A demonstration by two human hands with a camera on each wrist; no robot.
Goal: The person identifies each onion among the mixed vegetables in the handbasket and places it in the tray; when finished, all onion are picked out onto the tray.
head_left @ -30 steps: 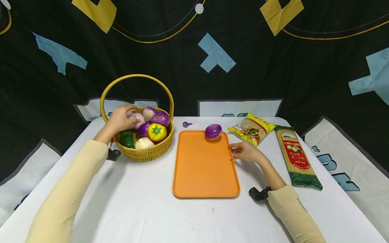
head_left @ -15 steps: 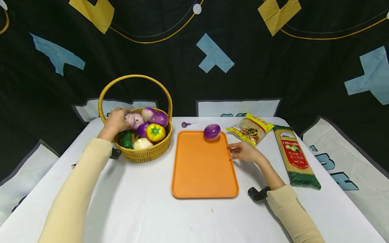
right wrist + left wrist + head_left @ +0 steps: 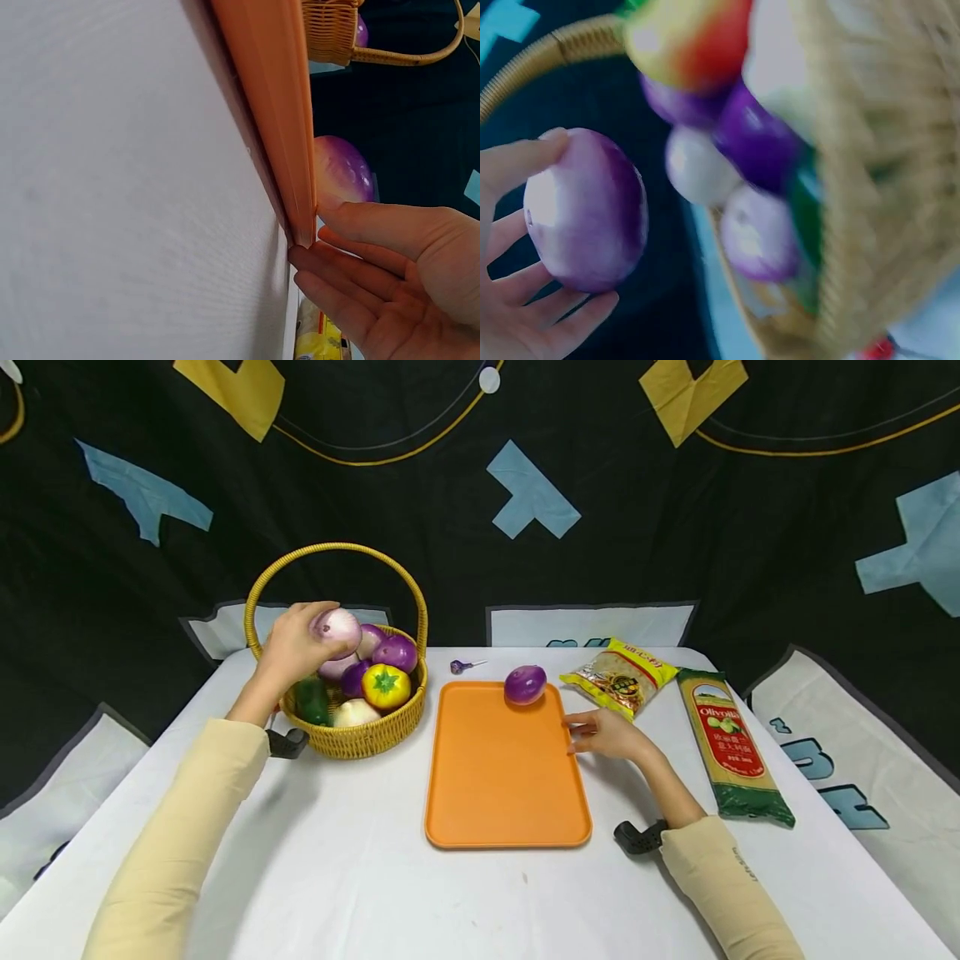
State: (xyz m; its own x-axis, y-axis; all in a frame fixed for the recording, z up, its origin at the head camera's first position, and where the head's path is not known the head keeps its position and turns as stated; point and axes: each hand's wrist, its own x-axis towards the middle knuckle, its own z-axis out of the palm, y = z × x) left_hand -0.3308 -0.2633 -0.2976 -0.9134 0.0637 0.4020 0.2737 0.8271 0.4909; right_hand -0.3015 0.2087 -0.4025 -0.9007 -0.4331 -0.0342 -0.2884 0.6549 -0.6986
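My left hand [image 3: 296, 647] grips a pale purple-and-white onion [image 3: 337, 628] [image 3: 585, 208], lifted just above the left side of the wicker basket [image 3: 360, 739]. The basket holds more purple onions [image 3: 396, 652], a yellow pepper [image 3: 386, 686], a green pepper [image 3: 312, 701] and a white vegetable [image 3: 354, 713]. An orange tray [image 3: 504, 777] lies in the middle of the table with one purple onion [image 3: 525, 684] [image 3: 343, 171] at its far end. My right hand [image 3: 606, 735] [image 3: 375, 277] rests with straight fingers against the tray's right rim [image 3: 281, 120].
A yellow bag of grain [image 3: 621, 677] and a green packet of spaghetti [image 3: 731, 745] lie right of the tray. A small purple object [image 3: 461, 666] sits behind the tray. The table is covered in white cloth [image 3: 360, 877], with a dark patterned backdrop behind.
My left hand has lifted the pale onion up out of the basket. My right hand and the tray have not moved.
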